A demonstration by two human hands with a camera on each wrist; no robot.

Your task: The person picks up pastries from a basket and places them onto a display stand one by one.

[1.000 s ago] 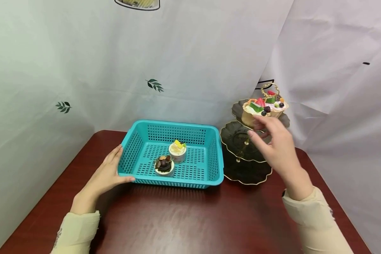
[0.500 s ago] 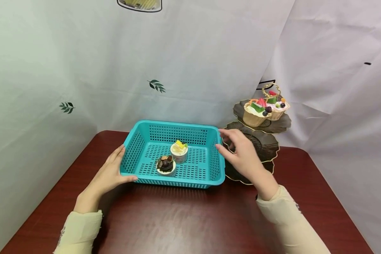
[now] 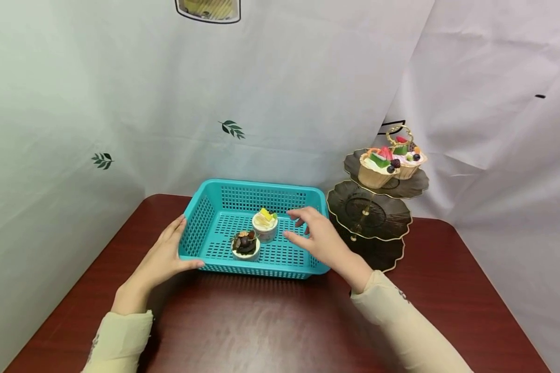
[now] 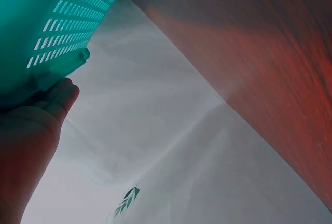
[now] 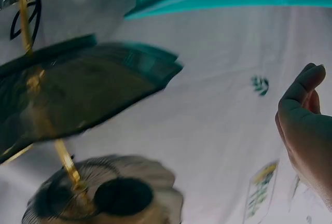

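In the head view my left hand [image 3: 161, 255] touches the near left corner of a turquoise plastic basket [image 3: 261, 269], fingers straight along its left side, thumb spread at the near rim. Inside the basket stand a cup dessert with chocolate topping [image 3: 245, 244] and, behind it, a cup dessert with white cream and yellow fruit [image 3: 264, 224]. My right hand [image 3: 321, 239] is over the basket's right part, thumb and fingers parted with nothing between them, pointing at the fruit cup. The left wrist view shows my left fingers [image 4: 62, 98] against the rim; the right wrist view shows my right hand [image 5: 306, 125] apart from everything.
A dark tiered stand [image 3: 378, 212] with wavy gold edges stands right of the basket. Two fruit tarts [image 3: 375, 172] sit on its top tier, by the gold ring handle [image 3: 400, 135]. Patterned white cloth [image 3: 280, 93] hangs behind the reddish-brown table [image 3: 261, 321].
My right hand has moved left and down from beside the tarts on the top tier to over the basket. My left hand has stayed at the basket's corner.
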